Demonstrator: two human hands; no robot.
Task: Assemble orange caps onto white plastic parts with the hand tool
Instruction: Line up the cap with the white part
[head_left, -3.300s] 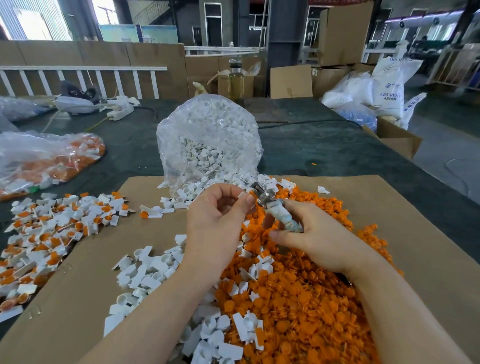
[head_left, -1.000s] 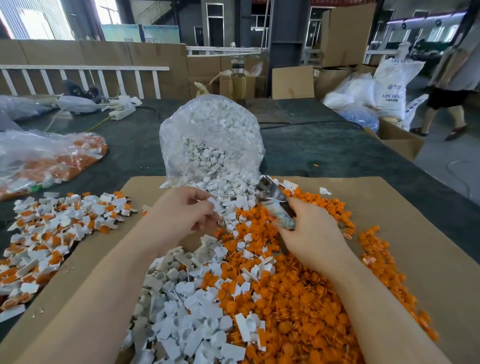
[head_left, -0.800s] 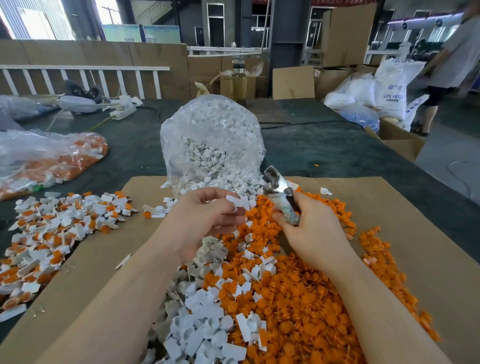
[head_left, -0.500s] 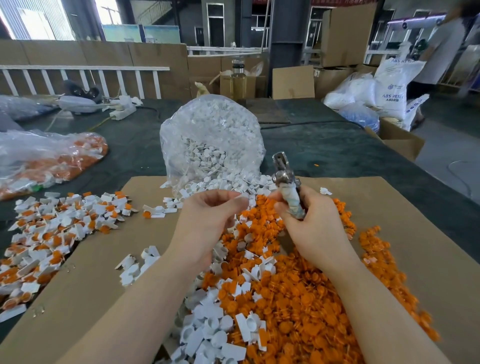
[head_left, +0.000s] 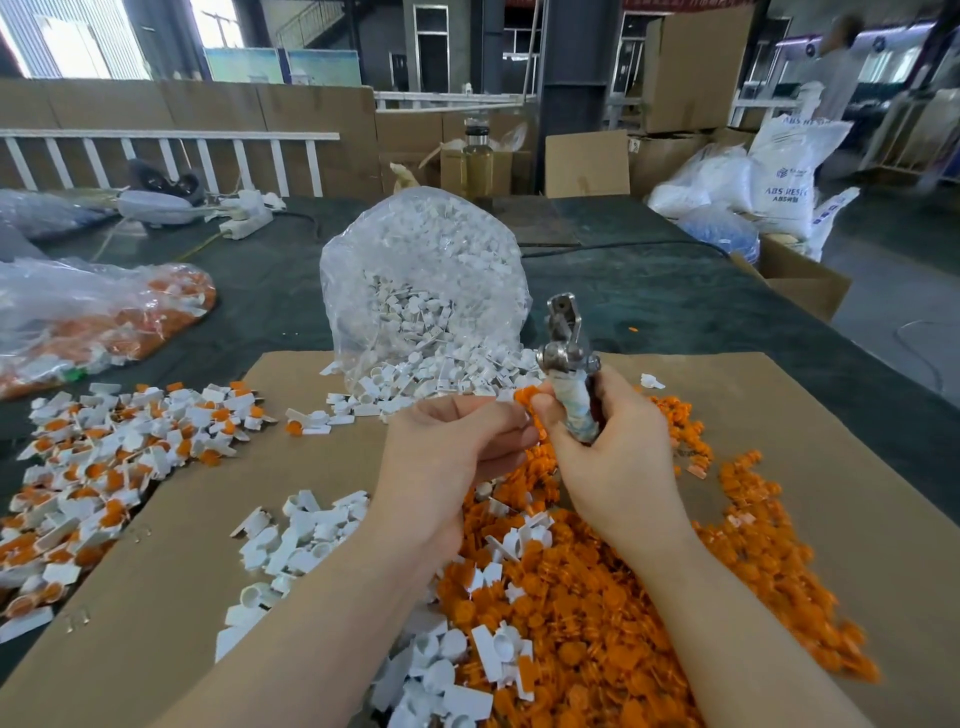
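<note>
My right hand (head_left: 615, 457) grips the hand tool (head_left: 569, 358) by its wrapped handle, metal head pointing up. My left hand (head_left: 452, 452) is raised just left of it, fingers curled round a small white plastic part that is mostly hidden. Its fingertips meet my right thumb beside an orange cap (head_left: 524, 395). Below both hands lies a big heap of loose orange caps (head_left: 597, 603). Loose white parts (head_left: 301, 540) lie left of that heap on the cardboard sheet (head_left: 810, 441).
An open clear bag of white parts (head_left: 426, 280) stands behind my hands. Assembled white-and-orange pieces (head_left: 104, 457) are heaped at the left, with a bag of more (head_left: 93, 317) behind them. Boxes, sacks and a bottle (head_left: 477, 161) line the far edge. A person (head_left: 841, 67) is at far right.
My left hand took a white part from the pile and rose to meet my right hand. The right hand lifted the tool from the caps and turned it upright.
</note>
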